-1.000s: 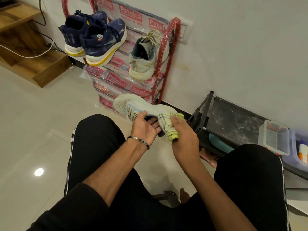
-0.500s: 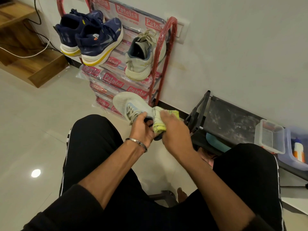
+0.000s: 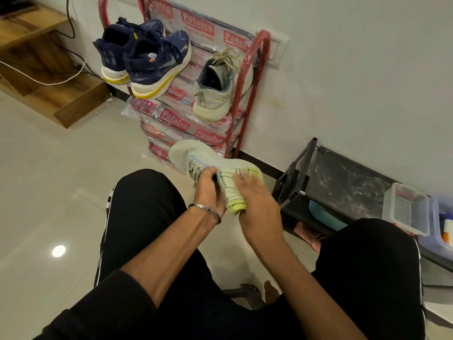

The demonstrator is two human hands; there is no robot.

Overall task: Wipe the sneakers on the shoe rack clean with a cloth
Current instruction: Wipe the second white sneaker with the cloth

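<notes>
Centre frame: left hand (image 3: 208, 190) grips the white sneaker (image 3: 196, 155) at the collar, fingers curled round the opening, toe pointing to the upper left. Right hand (image 3: 255, 202) lies with fingers flat, pressing the yellow-edged cloth (image 3: 230, 187) on the heel side. Red shoe rack (image 3: 245, 94) at upper centre against the wall: navy pair (image 3: 147, 60) on the left of its top shelf, second white sneaker (image 3: 218, 87) on the right.
</notes>
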